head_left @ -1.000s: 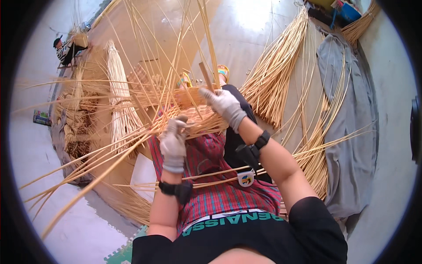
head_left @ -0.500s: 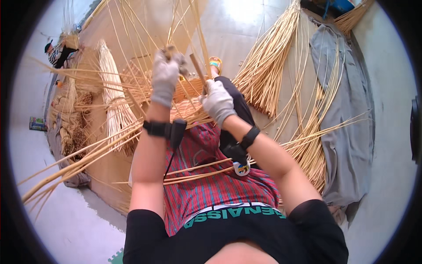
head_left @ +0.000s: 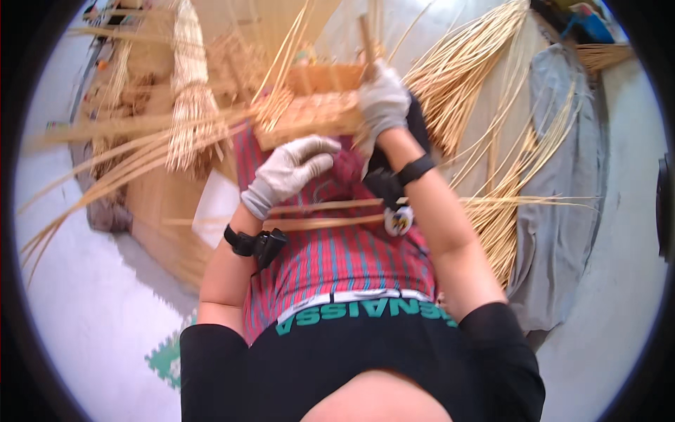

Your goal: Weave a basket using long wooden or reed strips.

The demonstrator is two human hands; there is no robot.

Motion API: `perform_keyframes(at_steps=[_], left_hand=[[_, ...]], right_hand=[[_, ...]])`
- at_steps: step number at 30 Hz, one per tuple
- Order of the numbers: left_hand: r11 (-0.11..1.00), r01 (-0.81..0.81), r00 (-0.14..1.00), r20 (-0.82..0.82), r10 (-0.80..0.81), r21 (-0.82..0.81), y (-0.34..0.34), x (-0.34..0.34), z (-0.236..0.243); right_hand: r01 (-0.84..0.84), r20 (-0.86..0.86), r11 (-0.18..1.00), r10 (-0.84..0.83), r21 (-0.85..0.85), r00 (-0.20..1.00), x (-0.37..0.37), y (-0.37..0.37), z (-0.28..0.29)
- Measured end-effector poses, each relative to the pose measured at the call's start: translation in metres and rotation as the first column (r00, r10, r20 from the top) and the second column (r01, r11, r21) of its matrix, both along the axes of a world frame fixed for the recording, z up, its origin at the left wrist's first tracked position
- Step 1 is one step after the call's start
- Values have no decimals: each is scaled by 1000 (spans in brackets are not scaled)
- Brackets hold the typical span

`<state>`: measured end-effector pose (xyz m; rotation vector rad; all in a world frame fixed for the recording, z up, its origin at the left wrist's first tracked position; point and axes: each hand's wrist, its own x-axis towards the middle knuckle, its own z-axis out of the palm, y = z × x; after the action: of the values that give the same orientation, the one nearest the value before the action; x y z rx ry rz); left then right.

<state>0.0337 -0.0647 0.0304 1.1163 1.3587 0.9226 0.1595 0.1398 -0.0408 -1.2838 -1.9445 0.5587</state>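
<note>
wicker basket (head_left: 309,127) rests on the red striped apron (head_left: 330,260), apparently for support, with the gloved right hand (head_left: 384,98) at its right end, presumably steadying it though that hand's grip cannot be told, and the gloved left hand (head_left: 290,169) empty, loosely spread just below its near side.
</note>
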Motion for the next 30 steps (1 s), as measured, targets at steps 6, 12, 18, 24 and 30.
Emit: perform_keyframes(at_steps=[6, 12, 18, 24, 30], left_hand=[[979, -60, 779, -604, 166, 193, -108, -10, -24], [954, 168, 609, -787, 97, 248, -80, -23, 0], [789, -352, 602, -524, 603, 503, -90, -67, -28], [967, -251, 966, -59, 253, 34, -45, -23, -12], [926, -166, 508, -776, 375, 339, -4, -31, 9]], right_hand=[[-383, -82, 923, 384, 25, 920, 50, -75, 69], [-692, 181, 650, 756, -312, 629, 86, -103, 55], [-163, -103, 942, 201, 292, 974, 107, -56, 88], [-776, -866, 538, 157, -328, 475, 80, -72, 88], [-462, -843, 793, -116, -397, 526, 100, -34, 60]])
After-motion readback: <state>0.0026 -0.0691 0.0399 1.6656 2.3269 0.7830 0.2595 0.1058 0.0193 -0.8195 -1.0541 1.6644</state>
